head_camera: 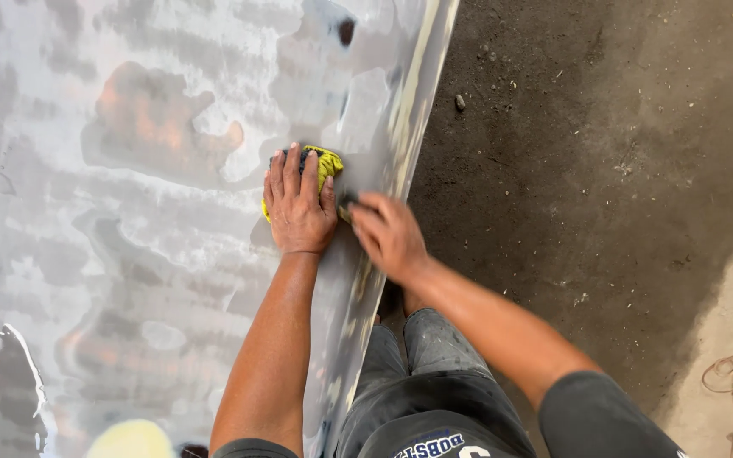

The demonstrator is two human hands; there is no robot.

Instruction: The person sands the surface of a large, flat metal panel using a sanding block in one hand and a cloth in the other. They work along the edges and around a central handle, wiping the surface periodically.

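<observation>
One yellow cloth [326, 164] under left hand [299, 206].

Dark, gritty dirt floor [604, 170], daylit.

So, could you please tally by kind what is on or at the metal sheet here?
Sheet: 1
Yellow cloth: 1, under the left hand
Hands: 2, with the right hand blurred at the sheet's edge
Total: 4

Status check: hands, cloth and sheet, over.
Left hand flat on yellow cloth, pressing it to metal sheet. Right hand beside it near sheet edge, blurred. Nothing in the way.
</observation>
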